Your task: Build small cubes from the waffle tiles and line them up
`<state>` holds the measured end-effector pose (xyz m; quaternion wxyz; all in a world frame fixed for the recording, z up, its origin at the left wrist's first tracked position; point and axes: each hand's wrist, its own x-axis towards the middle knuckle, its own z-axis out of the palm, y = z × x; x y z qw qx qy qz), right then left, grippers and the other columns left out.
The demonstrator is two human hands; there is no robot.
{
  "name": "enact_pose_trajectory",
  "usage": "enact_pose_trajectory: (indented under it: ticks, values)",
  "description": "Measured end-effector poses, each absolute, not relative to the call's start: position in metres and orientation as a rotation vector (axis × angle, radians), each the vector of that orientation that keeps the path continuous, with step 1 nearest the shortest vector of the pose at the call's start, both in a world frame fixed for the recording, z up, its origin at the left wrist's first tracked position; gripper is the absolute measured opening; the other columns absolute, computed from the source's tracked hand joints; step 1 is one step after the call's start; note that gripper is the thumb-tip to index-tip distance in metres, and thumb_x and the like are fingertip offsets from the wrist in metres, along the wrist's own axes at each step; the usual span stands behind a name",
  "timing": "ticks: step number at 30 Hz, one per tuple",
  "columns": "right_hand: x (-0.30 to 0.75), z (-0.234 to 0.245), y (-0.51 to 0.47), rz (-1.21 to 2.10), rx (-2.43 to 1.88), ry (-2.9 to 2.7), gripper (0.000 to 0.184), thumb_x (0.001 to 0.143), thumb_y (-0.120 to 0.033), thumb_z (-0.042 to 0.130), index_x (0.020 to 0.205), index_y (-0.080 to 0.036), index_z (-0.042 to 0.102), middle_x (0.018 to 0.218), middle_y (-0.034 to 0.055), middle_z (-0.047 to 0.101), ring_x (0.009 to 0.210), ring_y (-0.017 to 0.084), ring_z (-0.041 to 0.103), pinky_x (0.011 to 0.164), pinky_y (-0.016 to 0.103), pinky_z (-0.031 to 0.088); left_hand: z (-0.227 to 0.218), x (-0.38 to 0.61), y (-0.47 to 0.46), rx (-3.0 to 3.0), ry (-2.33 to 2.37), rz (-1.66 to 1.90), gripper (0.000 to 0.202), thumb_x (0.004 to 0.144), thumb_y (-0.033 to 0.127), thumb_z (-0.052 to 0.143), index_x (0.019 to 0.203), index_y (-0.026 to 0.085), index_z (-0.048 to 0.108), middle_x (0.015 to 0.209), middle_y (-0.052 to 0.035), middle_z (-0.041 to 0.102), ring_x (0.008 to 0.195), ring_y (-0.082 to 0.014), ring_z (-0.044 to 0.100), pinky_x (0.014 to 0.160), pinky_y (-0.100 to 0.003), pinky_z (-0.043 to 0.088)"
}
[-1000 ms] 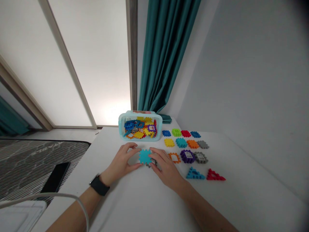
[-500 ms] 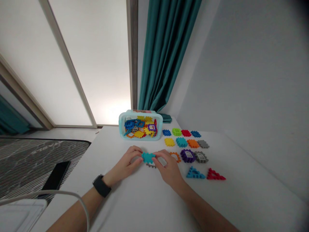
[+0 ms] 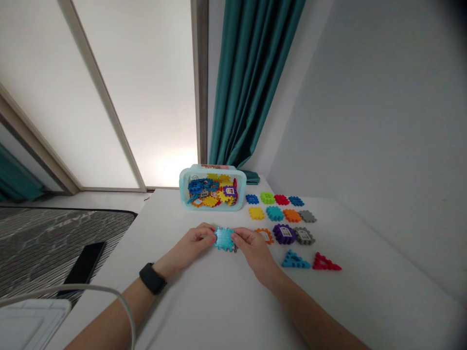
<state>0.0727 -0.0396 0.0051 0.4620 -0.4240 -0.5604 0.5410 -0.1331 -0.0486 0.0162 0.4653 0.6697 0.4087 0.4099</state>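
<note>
A teal toothed square tile (image 3: 224, 238) stands tilted up on the white table (image 3: 226, 301), pinched from both sides. My left hand (image 3: 189, 248) grips its left edge and my right hand (image 3: 255, 250) grips its right edge. A grey toothed tile (image 3: 233, 249) lies under it, mostly hidden by the teal tile and my fingers. My left wrist wears a black watch (image 3: 152, 278).
A light blue tub (image 3: 211, 190) full of coloured tiles stands behind my hands. Several loose tiles lie in rows to the right, with a blue triangle (image 3: 295, 261) and a red triangle (image 3: 324, 263) nearest. A black phone (image 3: 84, 267) lies at the left; a white cable (image 3: 91, 291) crosses the corner.
The teal tile went from lying flat to being tipped upright over the grey tile. Both hands drew in closer to its edges.
</note>
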Motion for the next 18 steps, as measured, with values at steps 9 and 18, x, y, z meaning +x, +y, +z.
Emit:
enact_pose_trajectory:
  ticks: [9,18]
  values:
    - [0.079,0.000,-0.035,0.969,-1.075,-1.685,0.023,0.089,-0.041,0.062,0.086,-0.020,0.070,0.077,0.0027,0.070,0.072,0.020,0.063,0.070,0.033,0.050,0.009,-0.135,-0.045,1.854,1.019,1.047,0.035,0.097,0.047,0.054,0.082,0.019,0.067,0.104,-0.0090,0.063,0.093,-0.0206,0.063,0.083,-0.037,0.055]
    - [0.088,0.001,-0.034,0.428,-0.820,-1.993,0.013,0.098,-0.024,0.055,0.095,-0.023,0.068,0.094,0.0063,0.070,0.090,0.021,0.065,0.080,0.036,0.053,0.012,-0.141,-0.046,2.051,1.066,0.978,0.025,0.096,0.044,0.057,0.108,0.024,0.067,0.112,-0.0085,0.064,0.103,-0.0229,0.062,0.081,-0.036,0.055]
